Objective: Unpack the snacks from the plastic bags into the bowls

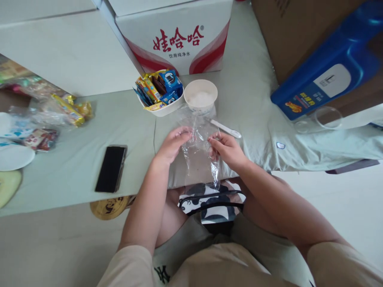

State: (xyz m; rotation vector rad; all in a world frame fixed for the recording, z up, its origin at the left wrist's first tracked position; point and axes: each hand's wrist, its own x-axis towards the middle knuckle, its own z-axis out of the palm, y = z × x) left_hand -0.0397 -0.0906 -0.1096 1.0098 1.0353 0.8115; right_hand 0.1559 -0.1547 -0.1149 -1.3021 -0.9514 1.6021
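Head view shows the left grip (pixel 176 144) and the right grip (pixel 228 150), both pinched on the clear film (pixel 200 153) between them. The step in hand seems to be spreading it; a next move probably calls for gentle fingers, with the bowl (pixel 200 95) standing beyond both.

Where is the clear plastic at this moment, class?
In the head view, the clear plastic is near the centre, between the left hand and the right hand, on the person's side of the white bowl.

"娃哈哈®" and "饮用纯净水" on the white carton (pixel 176 44), "NY" on grey shorts (pixel 179 244).
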